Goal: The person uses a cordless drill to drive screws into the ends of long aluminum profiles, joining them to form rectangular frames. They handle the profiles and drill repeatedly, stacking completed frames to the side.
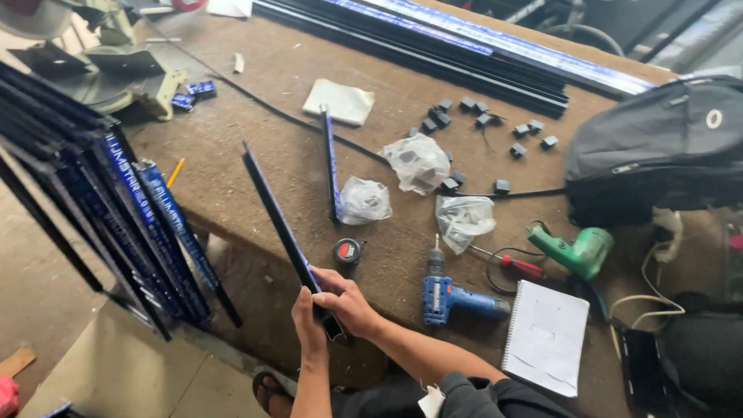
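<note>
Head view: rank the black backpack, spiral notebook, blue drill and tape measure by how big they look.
1. black backpack
2. spiral notebook
3. blue drill
4. tape measure
The notebook lies nearer the camera, which may flatter it.

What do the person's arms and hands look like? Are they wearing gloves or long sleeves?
No gloves: the left hand and the right hand are both bare, and no rings or watch show. The forearms are uncovered too. The right arm has a dark grey short sleeve near the shoulder, while no sleeve shows on the left arm before the picture's edge.
</note>
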